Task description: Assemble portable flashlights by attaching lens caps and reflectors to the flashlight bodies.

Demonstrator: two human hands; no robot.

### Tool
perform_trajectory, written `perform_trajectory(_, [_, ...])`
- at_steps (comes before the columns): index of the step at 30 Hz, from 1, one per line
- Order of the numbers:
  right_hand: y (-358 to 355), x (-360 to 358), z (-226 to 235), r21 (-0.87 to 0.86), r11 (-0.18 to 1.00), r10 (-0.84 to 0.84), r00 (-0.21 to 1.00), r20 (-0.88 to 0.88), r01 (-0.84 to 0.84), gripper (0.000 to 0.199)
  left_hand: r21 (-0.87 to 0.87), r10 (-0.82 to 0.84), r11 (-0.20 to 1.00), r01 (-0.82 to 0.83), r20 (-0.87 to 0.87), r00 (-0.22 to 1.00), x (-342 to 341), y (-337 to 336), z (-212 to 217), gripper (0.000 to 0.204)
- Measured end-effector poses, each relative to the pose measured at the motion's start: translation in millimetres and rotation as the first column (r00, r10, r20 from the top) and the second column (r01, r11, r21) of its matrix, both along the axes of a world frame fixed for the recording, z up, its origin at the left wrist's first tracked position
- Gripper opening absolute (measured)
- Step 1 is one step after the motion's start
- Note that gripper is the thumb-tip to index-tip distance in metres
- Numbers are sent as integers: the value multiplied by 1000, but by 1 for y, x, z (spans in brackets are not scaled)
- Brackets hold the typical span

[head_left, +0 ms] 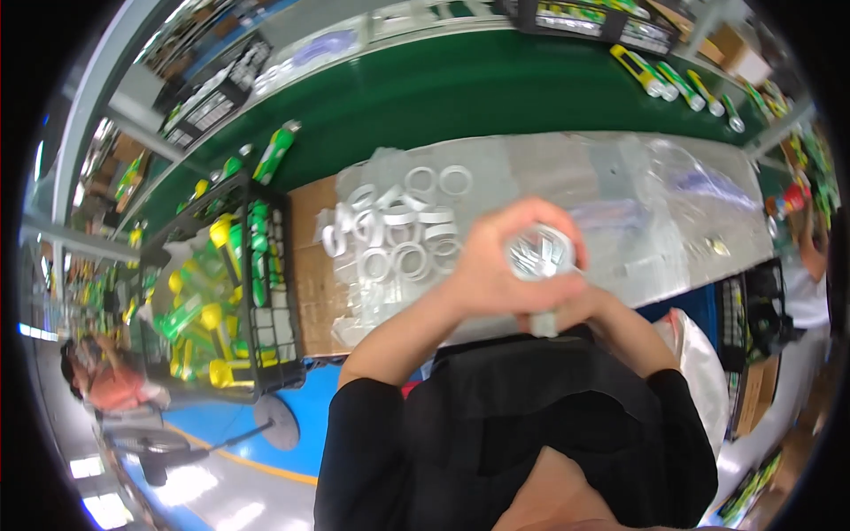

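My left hand [489, 265] is wrapped around the head of a flashlight [538, 251], its round silvery reflector and clear lens facing up. Just below and partly behind it, my right hand [574, 310] closes around the lower part of the same flashlight; a pale end pokes out there. Most of the flashlight's body is hidden by my fingers. To the left of my hands, several loose white plastic rings [410, 261] lie on the plastic-covered worktable [553, 168], some flat and some on edge.
A black crate [288, 327] of green and yellow flashlights stands at the left. More flashlights [680, 86] lie on the green surface at the far right. Crumpled clear plastic [699, 181] covers the table's right part. A floor fan [159, 447] and other people are beyond.
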State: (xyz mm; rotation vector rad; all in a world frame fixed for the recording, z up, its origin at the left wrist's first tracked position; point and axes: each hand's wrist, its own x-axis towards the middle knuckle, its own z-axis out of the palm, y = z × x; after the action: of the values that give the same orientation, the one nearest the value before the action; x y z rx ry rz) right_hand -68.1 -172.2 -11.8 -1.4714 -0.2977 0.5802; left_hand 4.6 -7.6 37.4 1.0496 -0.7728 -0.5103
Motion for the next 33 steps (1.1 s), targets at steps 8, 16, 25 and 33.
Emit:
perform_trajectory(8, [-20, 98, 18, -271, 757, -116, 531, 839, 594, 49, -231, 459, 839, -493, 787, 413, 51, -23, -13, 57])
perform_trajectory(16, [-171, 286, -31, -454, 217, 121, 438, 891, 864, 56, -50, 255, 20, -999, 966, -43, 278, 153, -73, 72])
perform_trajectory(25, [-288, 315, -27, -612, -136, 482, 592, 646, 779, 66, 443, 44, -484, -755, 873, 485, 347, 214, -100, 42])
perform_trajectory(33, [-58, 179, 7, -154, 872, -293, 748, 595, 465, 41, 345, 367, 577, -740, 700, 612, 209, 33, -18, 39])
